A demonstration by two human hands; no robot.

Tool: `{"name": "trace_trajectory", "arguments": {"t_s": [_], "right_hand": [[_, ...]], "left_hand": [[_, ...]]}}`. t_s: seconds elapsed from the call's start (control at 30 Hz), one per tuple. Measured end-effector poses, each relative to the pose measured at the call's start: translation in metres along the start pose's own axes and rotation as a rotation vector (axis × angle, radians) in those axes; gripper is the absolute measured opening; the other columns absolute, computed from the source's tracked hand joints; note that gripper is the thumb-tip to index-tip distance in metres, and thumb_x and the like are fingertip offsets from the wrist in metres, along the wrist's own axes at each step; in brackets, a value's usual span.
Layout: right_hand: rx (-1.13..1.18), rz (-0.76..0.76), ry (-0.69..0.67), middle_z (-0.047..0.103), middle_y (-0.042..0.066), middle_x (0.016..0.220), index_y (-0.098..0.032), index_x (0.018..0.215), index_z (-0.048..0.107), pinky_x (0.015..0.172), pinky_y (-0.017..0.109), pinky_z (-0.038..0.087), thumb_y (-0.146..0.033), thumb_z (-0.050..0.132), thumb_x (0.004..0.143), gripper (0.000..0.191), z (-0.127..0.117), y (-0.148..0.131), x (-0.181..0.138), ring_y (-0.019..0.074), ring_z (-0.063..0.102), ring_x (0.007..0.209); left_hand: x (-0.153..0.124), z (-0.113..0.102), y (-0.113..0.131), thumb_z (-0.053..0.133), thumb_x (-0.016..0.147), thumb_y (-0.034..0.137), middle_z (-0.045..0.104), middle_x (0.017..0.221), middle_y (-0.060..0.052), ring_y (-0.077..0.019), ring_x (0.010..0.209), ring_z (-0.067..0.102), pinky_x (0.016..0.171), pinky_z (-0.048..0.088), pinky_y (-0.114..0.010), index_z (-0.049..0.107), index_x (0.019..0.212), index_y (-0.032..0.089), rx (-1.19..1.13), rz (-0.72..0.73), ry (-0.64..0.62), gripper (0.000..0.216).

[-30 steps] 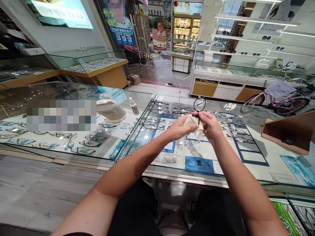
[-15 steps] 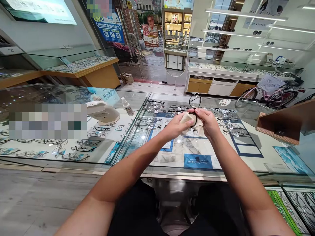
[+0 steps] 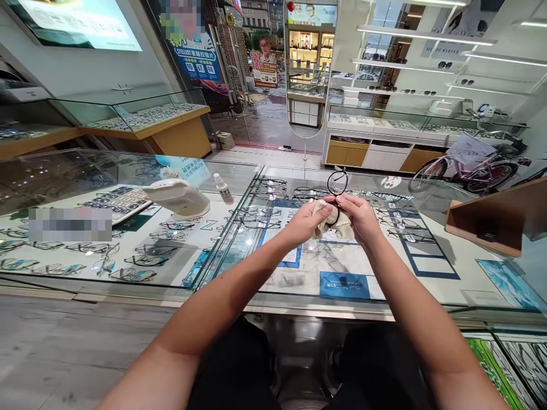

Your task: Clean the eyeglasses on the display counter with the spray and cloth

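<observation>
Above the glass counter (image 3: 294,280), both my hands are closed around a pair of dark round-framed eyeglasses (image 3: 337,182), turned so one lens rim stands above the other. My left hand (image 3: 305,222) pinches a beige cleaning cloth (image 3: 319,223) against the lower lens. With its fingertips at the middle of the frame, my right hand (image 3: 358,212) grips the eyeglasses, and more of the cloth hangs below its fingers. Part of the lower rim is hidden by my fingers and the cloth.
On the counter's left stand a white spray bottle (image 3: 223,189) and a white device (image 3: 179,198), beside a keyboard (image 3: 117,200). Several eyeglasses (image 3: 145,260) lie under the glass. A wooden stand (image 3: 482,228) is at the right, a blue card (image 3: 344,284) near the front.
The view has tilted slightly, so the scene sits a little lower. Both hands keep the eyeglasses and cloth in nearly the same place, with the left thumb shifted slightly.
</observation>
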State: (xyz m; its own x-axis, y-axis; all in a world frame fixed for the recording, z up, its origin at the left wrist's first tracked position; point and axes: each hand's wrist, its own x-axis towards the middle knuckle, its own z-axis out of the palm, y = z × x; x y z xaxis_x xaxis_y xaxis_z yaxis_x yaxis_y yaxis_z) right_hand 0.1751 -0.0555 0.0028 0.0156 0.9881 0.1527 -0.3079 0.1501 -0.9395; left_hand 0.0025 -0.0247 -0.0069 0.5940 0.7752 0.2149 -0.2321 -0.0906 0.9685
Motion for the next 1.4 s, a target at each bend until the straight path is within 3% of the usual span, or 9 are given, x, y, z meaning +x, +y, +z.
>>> {"name": "trace_trajectory", "arguments": {"t_s": [0.23,0.4,0.57,0.7,0.93,1.07,1.27,1.4], "right_hand": [[0.022,0.011,0.024,0.083,0.004,0.095,-0.024,0.083,0.083,0.078,0.033,0.057,-0.054,0.099,0.066,0.038,0.004,-0.004,0.000,0.0191,0.070,0.082],[-0.047,-0.058,-0.042,0.083,0.004,0.097,-0.026,0.081,0.082,0.092,0.036,0.056,-0.060,0.097,0.070,0.039,0.001,0.004,0.003,0.0210,0.071,0.093],[-0.045,-0.058,-0.021,0.082,0.004,0.093,-0.025,0.079,0.081,0.086,0.036,0.056,-0.059,0.097,0.067,0.040,0.004,0.004,0.001,0.0200,0.068,0.085],[0.052,-0.009,0.027,0.082,0.005,0.102,-0.024,0.088,0.083,0.081,0.033,0.058,-0.055,0.097,0.069,0.039,0.000,-0.002,0.002,0.0188,0.069,0.084],[0.112,-0.155,0.151,0.080,0.006,0.111,-0.025,0.093,0.079,0.076,0.030,0.058,-0.054,0.093,0.074,0.037,-0.022,-0.019,0.009,0.0191,0.072,0.093],[0.126,-0.163,0.151,0.079,0.006,0.112,-0.026,0.094,0.077,0.078,0.032,0.059,-0.053,0.090,0.077,0.035,-0.028,-0.026,0.008,0.0193,0.072,0.095],[0.153,-0.167,0.153,0.079,0.005,0.109,-0.026,0.093,0.078,0.076,0.030,0.057,-0.052,0.091,0.075,0.035,-0.026,-0.028,0.007,0.0181,0.070,0.093],[0.125,-0.162,0.158,0.079,0.006,0.109,-0.025,0.093,0.077,0.077,0.031,0.057,-0.053,0.090,0.076,0.035,-0.025,-0.027,0.007,0.0193,0.071,0.094]], "left_hand": [[-0.002,0.001,-0.002,0.094,0.072,0.064,0.061,0.086,0.001,-0.0096,0.069,0.050,0.066,0.040,-0.024,0.063,0.135,0.015,-0.046,-0.058,-0.019,0.086],[0.000,0.003,-0.004,0.087,0.074,0.075,0.058,0.079,0.002,-0.0101,0.068,0.047,0.064,0.036,-0.024,0.069,0.120,0.014,0.015,-0.002,0.053,0.079],[0.001,0.002,-0.003,0.078,0.080,0.081,0.059,0.075,-0.001,-0.0122,0.071,0.051,0.066,0.040,-0.025,0.069,0.086,0.014,0.015,0.001,0.075,0.067],[0.003,0.001,-0.005,0.081,0.080,0.076,0.067,0.082,-0.003,-0.0133,0.076,0.058,0.072,0.046,-0.025,0.071,0.093,0.014,-0.089,-0.033,0.037,0.065],[0.007,-0.004,-0.008,0.080,0.080,0.077,0.071,0.085,-0.005,-0.0151,0.077,0.063,0.071,0.049,-0.026,0.072,0.098,0.013,-0.108,-0.061,0.110,0.067],[0.001,-0.006,-0.002,0.082,0.080,0.074,0.068,0.081,-0.003,-0.0135,0.067,0.061,0.062,0.046,-0.025,0.071,0.099,0.014,-0.029,-0.170,-0.009,0.064],[-0.008,-0.001,0.010,0.091,0.078,0.060,0.072,0.092,-0.004,-0.0141,0.076,0.065,0.067,0.049,-0.024,0.075,0.113,0.016,0.042,-0.256,-0.320,0.059],[-0.008,0.002,0.007,0.094,0.077,0.057,0.074,0.094,-0.005,-0.0153,0.079,0.067,0.071,0.050,-0.025,0.074,0.116,0.016,-0.003,-0.276,-0.334,0.060]]}}
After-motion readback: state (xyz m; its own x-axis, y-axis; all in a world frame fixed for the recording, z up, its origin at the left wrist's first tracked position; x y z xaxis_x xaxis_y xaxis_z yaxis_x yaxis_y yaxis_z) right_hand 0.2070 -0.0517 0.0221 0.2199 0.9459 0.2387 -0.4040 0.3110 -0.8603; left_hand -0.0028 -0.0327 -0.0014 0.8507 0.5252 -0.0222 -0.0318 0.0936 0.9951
